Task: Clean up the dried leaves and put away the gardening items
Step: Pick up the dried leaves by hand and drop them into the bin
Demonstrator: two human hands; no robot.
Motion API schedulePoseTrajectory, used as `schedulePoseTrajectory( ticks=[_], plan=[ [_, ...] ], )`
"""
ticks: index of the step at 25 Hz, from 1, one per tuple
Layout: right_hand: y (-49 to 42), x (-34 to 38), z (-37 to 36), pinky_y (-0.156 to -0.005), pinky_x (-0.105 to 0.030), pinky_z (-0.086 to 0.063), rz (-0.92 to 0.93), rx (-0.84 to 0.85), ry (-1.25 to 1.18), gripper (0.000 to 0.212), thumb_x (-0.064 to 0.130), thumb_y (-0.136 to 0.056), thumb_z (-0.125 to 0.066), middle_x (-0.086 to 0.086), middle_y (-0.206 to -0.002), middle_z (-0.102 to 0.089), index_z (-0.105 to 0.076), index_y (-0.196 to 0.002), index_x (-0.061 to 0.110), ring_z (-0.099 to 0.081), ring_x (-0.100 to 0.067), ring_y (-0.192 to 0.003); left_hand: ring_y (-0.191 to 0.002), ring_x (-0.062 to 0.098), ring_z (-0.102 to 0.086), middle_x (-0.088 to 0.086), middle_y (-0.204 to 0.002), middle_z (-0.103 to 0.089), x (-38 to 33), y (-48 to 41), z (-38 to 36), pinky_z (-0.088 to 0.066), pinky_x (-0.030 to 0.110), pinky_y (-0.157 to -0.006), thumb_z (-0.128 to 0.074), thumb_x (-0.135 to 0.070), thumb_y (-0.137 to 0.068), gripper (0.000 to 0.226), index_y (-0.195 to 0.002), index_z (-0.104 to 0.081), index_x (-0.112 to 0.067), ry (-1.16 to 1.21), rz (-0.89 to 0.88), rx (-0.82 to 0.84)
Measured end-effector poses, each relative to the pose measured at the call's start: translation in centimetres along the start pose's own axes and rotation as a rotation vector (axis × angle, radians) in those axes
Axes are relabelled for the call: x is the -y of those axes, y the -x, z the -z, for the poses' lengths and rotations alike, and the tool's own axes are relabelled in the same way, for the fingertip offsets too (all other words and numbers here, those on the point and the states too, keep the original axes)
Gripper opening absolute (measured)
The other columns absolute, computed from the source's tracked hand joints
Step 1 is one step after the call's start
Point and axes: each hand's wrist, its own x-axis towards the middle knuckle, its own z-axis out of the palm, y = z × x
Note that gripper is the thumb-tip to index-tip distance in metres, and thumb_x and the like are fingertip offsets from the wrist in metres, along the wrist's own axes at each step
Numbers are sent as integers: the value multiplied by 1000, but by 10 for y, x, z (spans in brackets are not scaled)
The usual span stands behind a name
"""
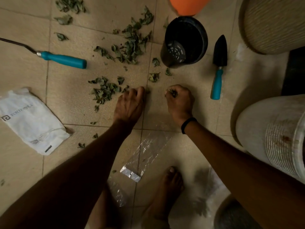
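Observation:
Dried green leaves (130, 45) lie scattered over the tiled floor, with a smaller heap (105, 91) left of my hands. My left hand (130, 104) is down on the floor, its fingertips curled onto leaves at the heap's right edge. My right hand (179, 101) is curled into a fist that grips a few dried leaves. A black plastic pot (184, 42) lies tipped on its side beyond my hands. A teal-handled trowel (217, 68) lies to the right of the pot. A teal-handled fork tool (62, 59) lies at the left.
A white printed bag (33, 121) lies at the left. A clear plastic bag (145, 156) is spread on the floor near my bare foot (170, 184). Large pale ribbed planters (272, 23) (274, 136) stand at the right, and an orange pot (188, 5) at the top.

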Motion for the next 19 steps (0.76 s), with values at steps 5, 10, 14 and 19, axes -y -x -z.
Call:
schedulePoseTrajectory(
  ticks=[5, 10, 14, 19],
  plan=[
    [-19, 35, -17, -98, -24, -44, 225, 140, 122, 33, 15, -96, -60, -13, -128, -54, -62, -129, 12, -54, -21, -115, -87, 17, -48, 6, -105, -52, 9, 30, 8, -39, 30, -72, -33, -30, -107, 17, -118, -40, -19, 353, 69, 6],
    [-20, 50, -56, -90, -24, -47, 361, 202, 445, 25, 8, -99, -50, -14, -123, -50, -61, -121, 8, -55, -23, -104, -71, 9, -42, -6, -86, -47, 7, 79, 13, -31, 25, -58, -38, -28, -107, 8, -100, -36, -25, 498, 144, -53],
    [-5, 65, -49, -72, -28, -43, 49, 126, 174, 19, 1, -90, -54, -11, -84, -60, -71, -87, 7, -54, -21, -80, -63, 11, -44, -3, -78, -48, -2, 113, 35, -35, 25, -52, -38, -27, -107, 13, -95, -35, -25, 615, 282, -133],
    [51, 126, 4, -71, -21, -58, -737, 284, -682, 21, -6, -85, -67, -14, -97, -72, -69, -106, -2, -69, -19, -82, -57, 6, -45, -2, -73, -51, 1, 147, 104, -33, 16, -51, -39, -22, -107, 14, -94, -37, -20, 788, 596, -339]
  ],
)
